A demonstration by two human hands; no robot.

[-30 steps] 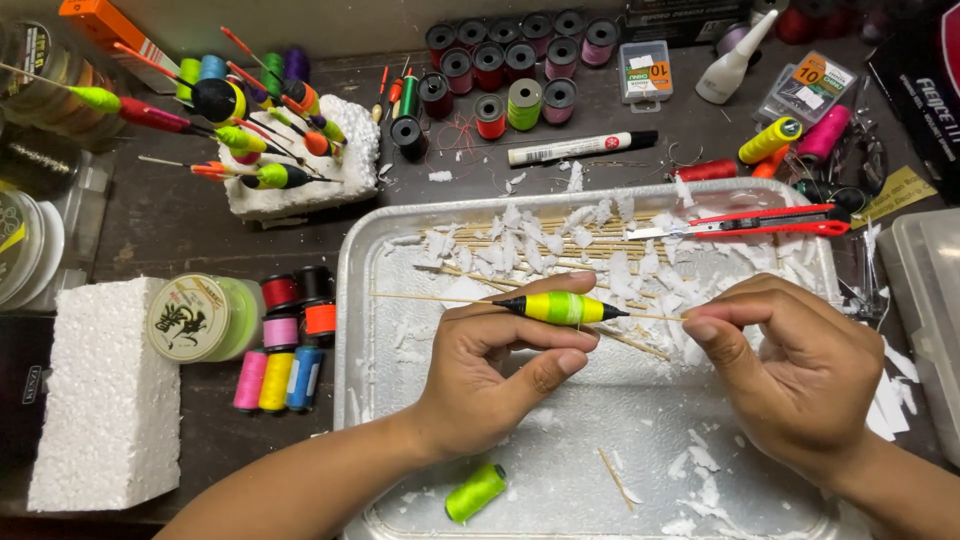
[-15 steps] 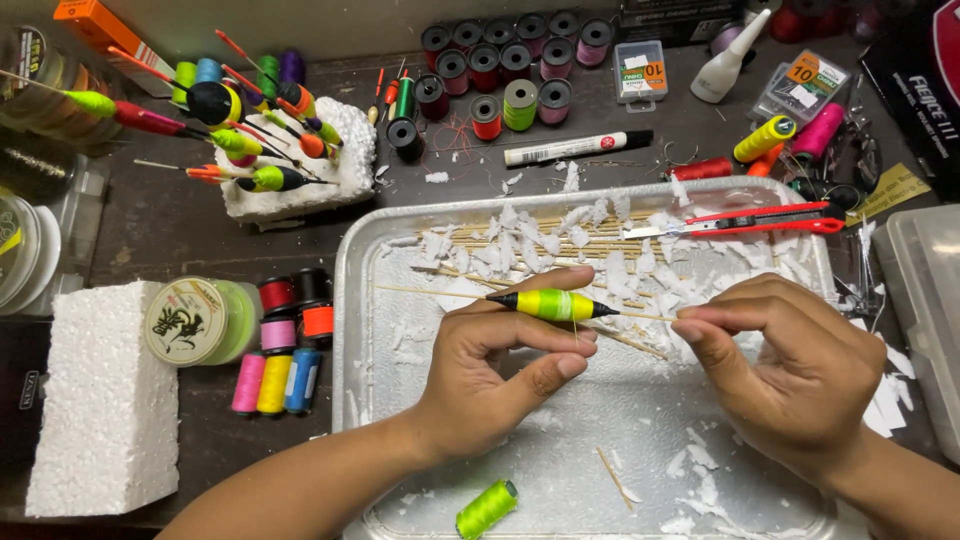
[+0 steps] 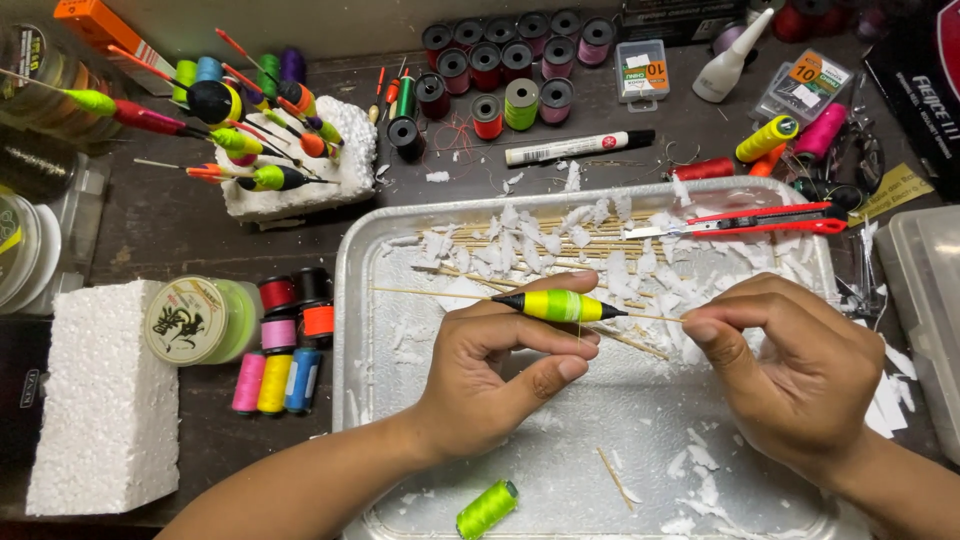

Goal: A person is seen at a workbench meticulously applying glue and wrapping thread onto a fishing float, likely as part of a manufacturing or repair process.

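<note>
Over the metal tray (image 3: 360, 300), both hands' fingers (image 3: 560, 345) pinch a green-yellow float (image 3: 558, 305).

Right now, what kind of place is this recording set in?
Likely a hobby bench for making fishing floats: the left hand and right hand hold a float over a metal tray, with thread spools and finished floats behind.

Lighting: bright, even, from overhead; colours vivid. Shadows: soft and short beneath both hands, falling onto the metal tray (image 3: 360, 300). Glare: dull sheen on the tray rim; pale highlight on the white foam block (image 3: 105, 400). Focus: sharp at centre, slight softening toward the corners. Distortion: wide-angle bowing at the edges. Dark surface (image 3: 180, 225) reads dim beside the tray.
</note>
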